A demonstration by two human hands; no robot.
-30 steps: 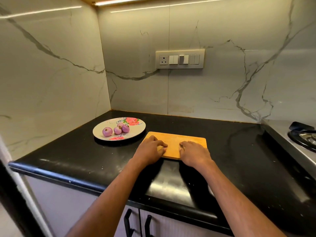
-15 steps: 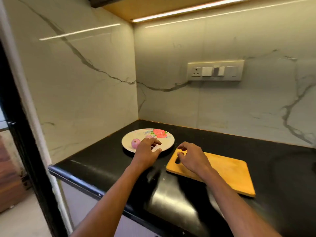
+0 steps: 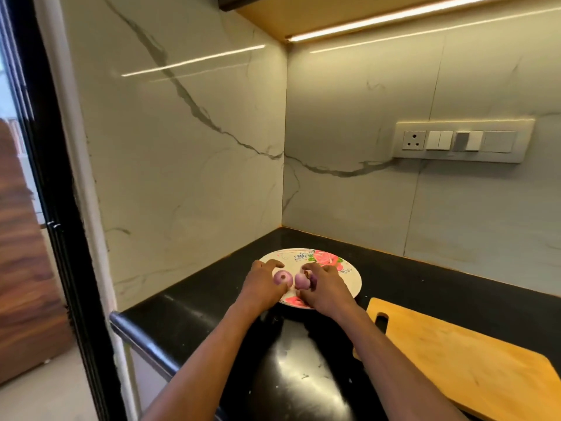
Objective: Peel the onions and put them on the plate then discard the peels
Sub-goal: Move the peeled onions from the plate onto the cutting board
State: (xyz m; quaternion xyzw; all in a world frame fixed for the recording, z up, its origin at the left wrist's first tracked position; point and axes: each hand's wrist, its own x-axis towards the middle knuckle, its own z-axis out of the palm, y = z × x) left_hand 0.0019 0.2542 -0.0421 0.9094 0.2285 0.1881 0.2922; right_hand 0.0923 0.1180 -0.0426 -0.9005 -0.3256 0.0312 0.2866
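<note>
A white plate with a red flower print sits on the black counter near the corner. Three peeled purple onions lie on it. My left hand reaches over the plate's left rim and holds the left onion between thumb and forefinger. From the near side, my right hand curls its fingers round the middle onion. A darker third onion is mostly hidden behind those fingers. No loose peels are visible.
A wooden cutting board lies on the counter to the right of the plate. Marble walls close the corner behind and left. A switch panel is on the back wall. A black door frame stands beyond the counter's left end.
Both hands left the cutting board and moved left onto the plate, where they took hold of onions. The view has swung left and closer to the plate.
</note>
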